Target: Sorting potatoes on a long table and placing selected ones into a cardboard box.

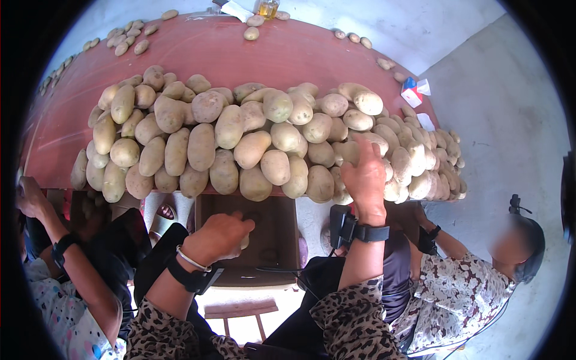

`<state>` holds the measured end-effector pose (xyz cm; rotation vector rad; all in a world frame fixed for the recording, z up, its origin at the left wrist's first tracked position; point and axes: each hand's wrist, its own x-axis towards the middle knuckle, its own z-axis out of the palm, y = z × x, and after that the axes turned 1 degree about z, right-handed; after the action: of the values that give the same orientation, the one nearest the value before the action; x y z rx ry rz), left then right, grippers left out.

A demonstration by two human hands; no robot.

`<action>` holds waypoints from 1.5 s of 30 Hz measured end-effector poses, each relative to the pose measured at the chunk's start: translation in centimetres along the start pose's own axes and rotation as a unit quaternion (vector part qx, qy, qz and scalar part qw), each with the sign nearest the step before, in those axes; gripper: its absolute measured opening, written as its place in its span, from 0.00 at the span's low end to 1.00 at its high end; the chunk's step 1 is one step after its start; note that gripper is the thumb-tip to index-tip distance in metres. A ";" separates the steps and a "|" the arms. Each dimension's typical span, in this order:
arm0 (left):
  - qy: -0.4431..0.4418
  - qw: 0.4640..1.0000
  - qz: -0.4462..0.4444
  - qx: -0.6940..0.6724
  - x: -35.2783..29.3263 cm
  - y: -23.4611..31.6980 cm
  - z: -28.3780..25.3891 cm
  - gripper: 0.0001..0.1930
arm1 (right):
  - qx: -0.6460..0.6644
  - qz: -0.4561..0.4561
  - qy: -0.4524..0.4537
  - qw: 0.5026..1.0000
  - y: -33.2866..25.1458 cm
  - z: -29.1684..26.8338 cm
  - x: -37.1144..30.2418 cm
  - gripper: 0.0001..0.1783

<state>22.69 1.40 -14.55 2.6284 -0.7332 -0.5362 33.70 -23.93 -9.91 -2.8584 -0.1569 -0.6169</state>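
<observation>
left hand (217, 237) hid most of the pale thing (245, 242) it held | right hand (364, 180) covered its own grip, contact unclear | box (277, 216) interior was too dark to read | right co-worker's (462, 294) face was blurred | yellow jar (268, 8) was cut by the top edge

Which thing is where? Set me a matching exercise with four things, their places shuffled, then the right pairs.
1. Left hand
2. Right hand
3. Tissue box
4. Glass container of yellow liquid

A. At the far edge of the table
B. At the heaped potatoes
C. Over the open brown box
D. Near the table's right edge

Pairs: 1-C; 2-B; 3-D; 4-A
</observation>
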 end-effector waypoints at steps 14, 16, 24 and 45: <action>-0.015 0.998 -0.044 0.030 -0.1 -0.5 -1.0 0.24 | 0.384 -0.220 -0.329 0.834 -5.3 -3.6 -1.4 0.26; -0.015 0.998 -0.047 0.030 -0.2 -0.8 -0.9 0.24 | 0.383 -0.261 -0.343 0.817 -5.5 -2.8 -1.6 0.24; -0.007 0.999 -0.046 0.026 -0.2 -0.9 -0.6 0.24 | 0.425 -0.188 -0.334 0.820 -5.8 -3.1 -1.8 0.20; 0.027 0.999 0.002 0.029 0.0 -0.8 0.0 0.15 | 0.277 -0.167 -0.171 0.931 -4.6 -2.0 -1.7 0.18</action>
<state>22.97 2.05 -14.91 2.6832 -0.7476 -0.4463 30.71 -20.07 -7.98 -2.3623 -0.7560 -0.0847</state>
